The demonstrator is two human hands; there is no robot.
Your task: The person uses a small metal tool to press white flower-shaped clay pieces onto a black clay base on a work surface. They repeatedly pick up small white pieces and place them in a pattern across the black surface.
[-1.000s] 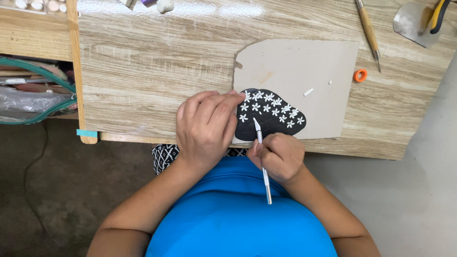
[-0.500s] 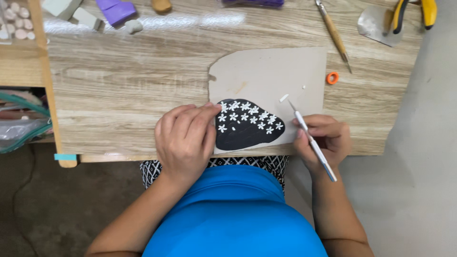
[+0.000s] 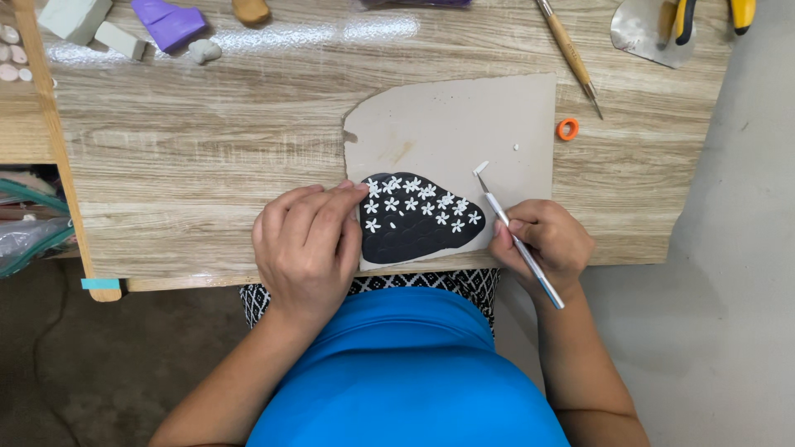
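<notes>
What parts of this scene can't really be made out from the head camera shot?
- Left edge of the black clay piece: covered by the left hand.
- What the thin tool carries at its tip: too small to tell.
- Yellow-handled pliers and purple object: cut off by the top edge.
- Person's legs: hidden under the blue shirt.

I see open wood at centre frame between my left hand [image 3: 308, 248] and the clay blocks [image 3: 124, 25] at upper left. At upper right, a wooden tool [image 3: 570, 51] and orange ring [image 3: 567, 129] crowd the card's [image 3: 464, 124] edge.
</notes>
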